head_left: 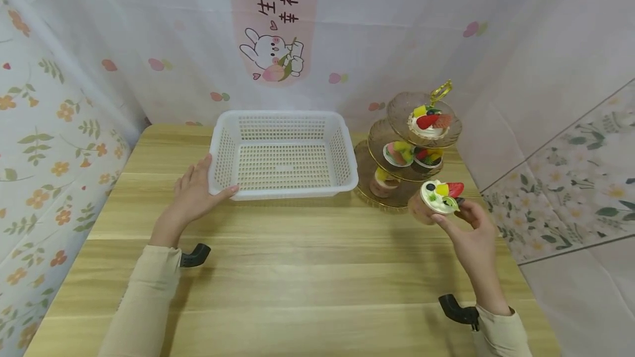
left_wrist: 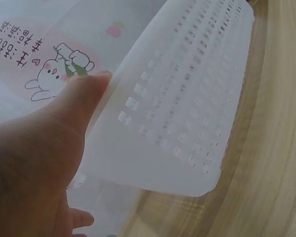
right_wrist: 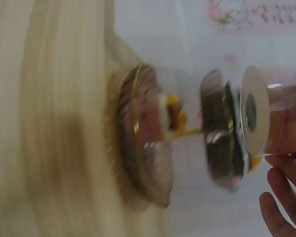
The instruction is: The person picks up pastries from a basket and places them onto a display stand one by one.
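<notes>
My right hand [head_left: 476, 236] holds a dessert cup [head_left: 436, 197] topped with cream, strawberry, blueberry and yellow fruit pieces, thumb and fingers pinching its side. In the right wrist view the clear cup [right_wrist: 274, 113] shows its round base, close beside the tiered stand [right_wrist: 138, 133]. My left hand [head_left: 190, 191] rests at the front left corner of a white plastic basket [head_left: 283, 194], its thumb lying straight along the rim. The left wrist view shows the thumb touching the edge of the perforated basket [left_wrist: 172, 98], the other fingers partly hidden outside it.
A three-tier stand [head_left: 364, 172] with a gold handle [head_left: 440, 92] stands at the back right. It bears a fruit tart [head_left: 428, 131] on top, two small fruit cups in the middle and another dessert cup [head_left: 382, 186] below. Patterned curtains [head_left: 173, 32] surround the wooden table [head_left: 297, 291].
</notes>
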Demonstrator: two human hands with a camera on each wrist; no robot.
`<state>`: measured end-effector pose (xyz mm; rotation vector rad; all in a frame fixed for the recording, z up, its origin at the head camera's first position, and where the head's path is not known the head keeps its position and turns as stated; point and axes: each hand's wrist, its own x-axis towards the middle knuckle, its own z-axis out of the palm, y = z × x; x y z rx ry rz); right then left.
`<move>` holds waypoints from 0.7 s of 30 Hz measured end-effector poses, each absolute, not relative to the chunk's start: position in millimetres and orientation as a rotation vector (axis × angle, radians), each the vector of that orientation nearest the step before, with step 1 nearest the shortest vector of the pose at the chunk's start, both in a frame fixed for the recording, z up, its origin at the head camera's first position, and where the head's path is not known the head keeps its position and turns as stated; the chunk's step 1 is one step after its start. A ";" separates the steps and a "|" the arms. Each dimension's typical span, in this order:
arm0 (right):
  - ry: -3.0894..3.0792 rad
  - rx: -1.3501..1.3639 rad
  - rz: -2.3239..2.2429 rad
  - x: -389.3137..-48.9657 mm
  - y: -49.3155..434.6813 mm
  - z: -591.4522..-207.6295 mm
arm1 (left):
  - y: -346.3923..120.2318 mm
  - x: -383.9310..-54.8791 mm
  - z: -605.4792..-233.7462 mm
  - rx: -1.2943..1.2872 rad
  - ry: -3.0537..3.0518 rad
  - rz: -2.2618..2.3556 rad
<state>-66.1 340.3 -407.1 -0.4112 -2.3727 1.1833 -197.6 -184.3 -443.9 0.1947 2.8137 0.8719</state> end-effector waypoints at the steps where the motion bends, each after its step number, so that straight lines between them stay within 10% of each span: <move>1: -2.372 -0.441 1.171 -65.6 343.0 -410.2 | -184.5 -197.8 -443.7 0.197 2.812 0.868; 21: -2.386 -0.626 1.125 -95.0 382.9 -465.1 | -188.0 -205.0 -444.8 0.235 2.771 0.872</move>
